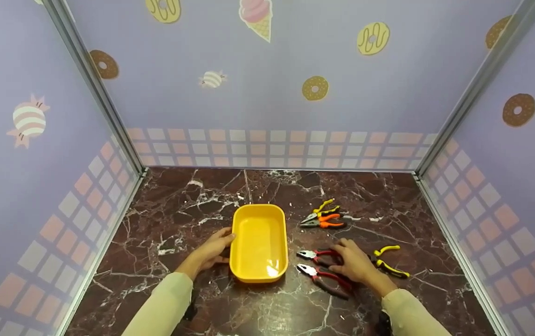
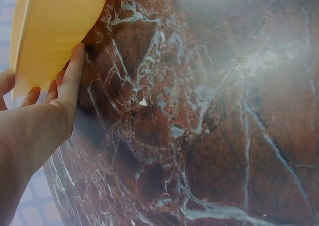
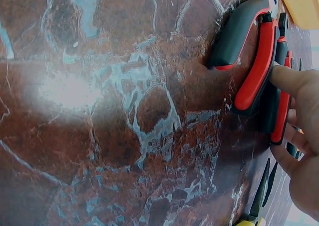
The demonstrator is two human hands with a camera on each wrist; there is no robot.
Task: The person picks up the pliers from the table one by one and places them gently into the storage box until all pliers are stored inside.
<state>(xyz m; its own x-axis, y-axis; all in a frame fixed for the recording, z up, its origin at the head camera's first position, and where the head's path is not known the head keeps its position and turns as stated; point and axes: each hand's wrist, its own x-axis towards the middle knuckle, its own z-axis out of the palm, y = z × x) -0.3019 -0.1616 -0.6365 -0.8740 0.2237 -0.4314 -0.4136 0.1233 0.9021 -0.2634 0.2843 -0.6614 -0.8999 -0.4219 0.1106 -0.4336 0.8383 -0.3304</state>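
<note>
A yellow plastic tub sits in the middle of the dark marbled tabletop. At its left side my left hand holds the wall, thumb near the rim and fingers against the outer side in the left wrist view. To the right, my right hand pinches the handles of the upper red-and-black combination pliers. The lower red-and-black pliers lie just in front, close to the thumb. Beyond the hand rest pliers with yellow-and-black handles, their jaws hidden by the hand.
Farther back lie orange-and-black needle-nose pliers and, touching or overlapping them, another pair with yellow handles. Printed lilac walls with metal corner posts enclose the tabletop at the back and both sides.
</note>
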